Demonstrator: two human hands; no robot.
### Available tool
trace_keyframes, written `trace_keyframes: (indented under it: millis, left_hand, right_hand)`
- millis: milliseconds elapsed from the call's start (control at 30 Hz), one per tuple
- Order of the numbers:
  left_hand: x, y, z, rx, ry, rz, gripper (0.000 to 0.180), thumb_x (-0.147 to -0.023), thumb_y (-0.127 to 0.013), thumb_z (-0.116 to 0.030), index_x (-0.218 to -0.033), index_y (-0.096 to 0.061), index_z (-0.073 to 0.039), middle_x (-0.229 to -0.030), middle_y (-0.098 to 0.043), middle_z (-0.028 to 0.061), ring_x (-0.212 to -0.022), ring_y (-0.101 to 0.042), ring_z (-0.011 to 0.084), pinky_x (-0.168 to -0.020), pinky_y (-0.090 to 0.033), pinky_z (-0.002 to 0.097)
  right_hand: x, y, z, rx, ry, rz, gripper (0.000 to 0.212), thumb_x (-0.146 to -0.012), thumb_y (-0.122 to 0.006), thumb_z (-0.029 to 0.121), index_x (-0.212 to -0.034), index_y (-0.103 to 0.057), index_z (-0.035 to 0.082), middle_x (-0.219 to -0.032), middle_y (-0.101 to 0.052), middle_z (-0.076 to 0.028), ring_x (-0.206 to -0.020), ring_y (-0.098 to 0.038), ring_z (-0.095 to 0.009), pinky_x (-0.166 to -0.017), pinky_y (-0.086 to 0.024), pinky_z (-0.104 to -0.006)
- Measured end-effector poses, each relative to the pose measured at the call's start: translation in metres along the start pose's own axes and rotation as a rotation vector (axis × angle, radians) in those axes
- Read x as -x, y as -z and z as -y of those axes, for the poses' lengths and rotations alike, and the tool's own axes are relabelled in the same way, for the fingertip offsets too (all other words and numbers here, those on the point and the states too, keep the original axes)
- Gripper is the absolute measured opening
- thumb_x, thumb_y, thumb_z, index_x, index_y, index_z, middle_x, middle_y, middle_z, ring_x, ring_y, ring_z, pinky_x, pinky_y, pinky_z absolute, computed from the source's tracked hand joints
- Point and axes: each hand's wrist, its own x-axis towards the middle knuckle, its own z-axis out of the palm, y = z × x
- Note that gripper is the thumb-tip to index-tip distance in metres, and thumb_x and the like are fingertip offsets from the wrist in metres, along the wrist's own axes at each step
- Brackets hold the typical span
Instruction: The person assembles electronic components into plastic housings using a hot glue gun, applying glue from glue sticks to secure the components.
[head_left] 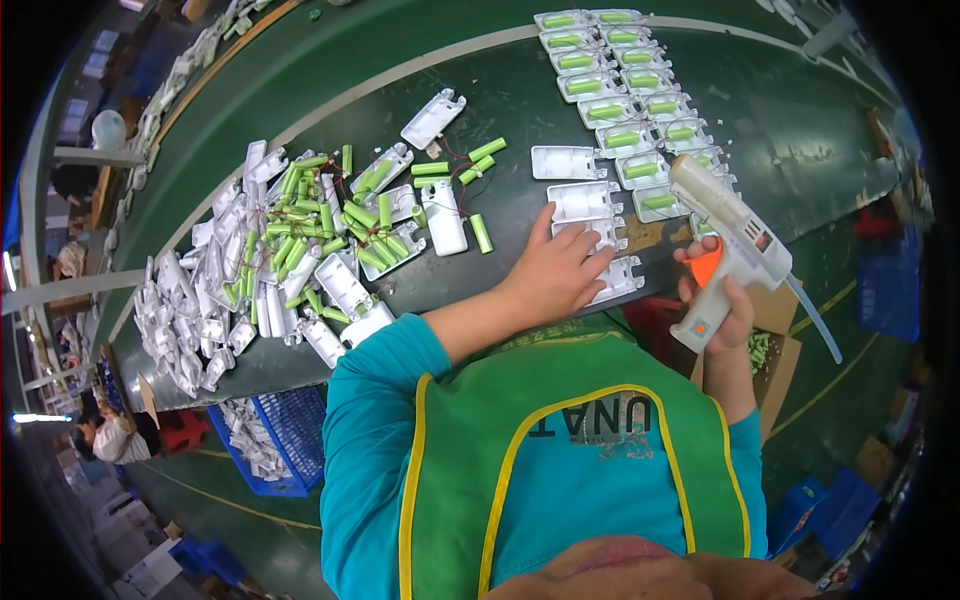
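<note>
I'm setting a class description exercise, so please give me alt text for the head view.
A person's right hand grips a white plastic glue gun with an orange trigger; the left hand lies over white plastic shells on a dark green table. Beyond, two columns of shells hold light-green cylinders; more shells and cylinders are heaped left.

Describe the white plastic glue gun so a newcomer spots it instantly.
Start at the long dark-green worktable. Near its front edge, right of the rows of white plastic shells, find the person's bare right hand. It grips the white plastic glue gun, set apart by its orange trigger and translucent bluish stick trailing behind.
</note>
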Motion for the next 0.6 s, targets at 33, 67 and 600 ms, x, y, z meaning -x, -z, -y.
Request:
trace_keyframes:
  millis: [33,67,600]
  left_hand:
    - [0.0,0.001,0.0,0.0,0.014,-0.025,0.042,-0.077,-0.072,-0.031,-0.113,-0.061,-0.013,-0.115,-0.059,0.0062,-0.113,-0.054,0.0251,-0.105,-0.026,0.0609]
    - [0.0,0.002,0.001,-0.003,0.03,-0.052,0.041,-0.076,-0.072,-0.03,-0.111,-0.061,-0.012,-0.113,-0.059,0.0058,-0.111,-0.054,0.0248,-0.103,-0.027,0.0604]
    - [-0.004,0.017,0.011,0.081,0.196,-0.202,0.025,-0.074,-0.068,-0.018,-0.098,-0.062,-0.014,-0.103,-0.059,0.003,-0.099,-0.055,0.0227,-0.096,-0.032,0.0517]
  right_hand:
    - [-0.002,-0.001,0.001,0.002,-0.002,0.002,0.055,-0.087,-0.06,0.029,-0.131,-0.042,0.001,-0.119,-0.055,-0.013,-0.121,-0.05,-0.029,-0.071,-0.05,-0.0302]
    - [-0.005,-0.003,0.003,0.037,-0.001,-0.011,0.055,-0.086,-0.061,0.03,-0.129,-0.045,0.0,-0.117,-0.056,-0.014,-0.118,-0.053,-0.03,-0.07,-0.051,-0.0301]
    - [-0.076,-0.055,0.028,0.546,-0.327,0.126,0.042,-0.092,-0.056,0.03,-0.124,-0.051,0.004,-0.105,-0.065,-0.007,-0.098,-0.061,-0.015,-0.068,-0.048,-0.0265]
